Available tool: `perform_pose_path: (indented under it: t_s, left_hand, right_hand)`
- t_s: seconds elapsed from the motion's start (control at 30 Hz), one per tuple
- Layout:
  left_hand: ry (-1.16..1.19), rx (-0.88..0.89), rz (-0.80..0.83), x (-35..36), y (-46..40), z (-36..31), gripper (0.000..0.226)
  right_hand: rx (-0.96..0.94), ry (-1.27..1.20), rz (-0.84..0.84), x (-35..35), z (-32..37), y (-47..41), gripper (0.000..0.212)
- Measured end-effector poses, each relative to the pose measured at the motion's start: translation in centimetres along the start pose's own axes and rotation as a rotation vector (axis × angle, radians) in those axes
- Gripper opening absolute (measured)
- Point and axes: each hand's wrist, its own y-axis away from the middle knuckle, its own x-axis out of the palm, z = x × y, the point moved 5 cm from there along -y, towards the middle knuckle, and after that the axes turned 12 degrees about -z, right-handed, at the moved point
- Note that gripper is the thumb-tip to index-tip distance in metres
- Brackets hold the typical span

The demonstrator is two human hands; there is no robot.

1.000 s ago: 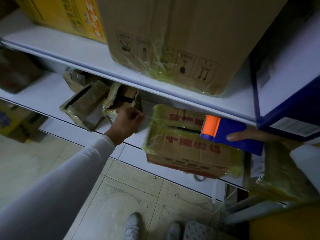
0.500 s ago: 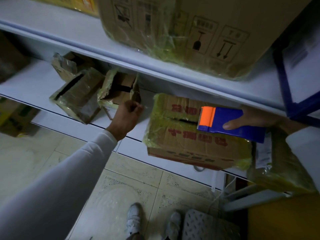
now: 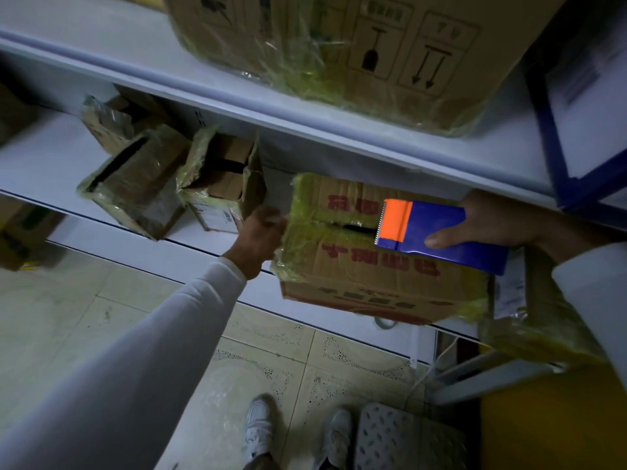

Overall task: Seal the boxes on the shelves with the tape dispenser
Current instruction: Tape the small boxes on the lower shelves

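The box with red letters (image 3: pixel 369 262) sits on the lower shelf (image 3: pixel 44 157), a bit right of the middle of the frame. Its top slit runs left to right and is not closed. The right hand (image 3: pixel 488 223) holds the blue and orange tape dispenser (image 3: pixel 437 232) on top of the box, thumb on its side, the toothed orange end pointing left along the slit. The left hand (image 3: pixel 261 232) is curled at the box's left edge; I cannot tell if it grips it. A second ago, the left hand was by the small open box (image 3: pixel 220 188).
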Motion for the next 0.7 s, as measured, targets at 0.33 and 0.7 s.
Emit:
perform_pose_path:
  t_s: [0.33,0.7]
  left_hand:
    - [-0.342,0.359,-0.143,0.3,1.3,-2.8,0.049]
    - [-0.388,0.378,-0.071,-1.5,0.6,-3.2,0.029]
  right_hand:
    - [-0.021,0.109,-0.065,-0.2,0.0,-0.4,0.027]
    - [-0.056,0.269,-0.068,0.7,-0.3,0.2,0.048]
